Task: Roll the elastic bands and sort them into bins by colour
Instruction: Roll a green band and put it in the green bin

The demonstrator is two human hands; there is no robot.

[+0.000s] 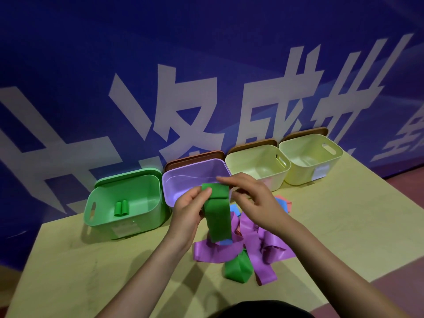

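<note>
A: Head view, hands first. What are they holding?

B: The left hand and the right hand are both pinching the top end of a green elastic band, fingers clamped on it, above the worktop. The top is folding over; the rest is hanging down toward the loose pile.

A: The pile?

B: Purple bands are lying tangled on the worktop under the hands, with a second green band at the near edge, a blue band showing beneath, and a pink band peeking out behind the right hand.

A: Bins?

B: Four are standing in a row along the blue wall. The green bin on the left is holding two rolled green bands, lying side by side. The purple bin is sitting just beside it, directly behind the hands. Two pale yellow bins are standing to the right; contents I cannot tell.
</note>
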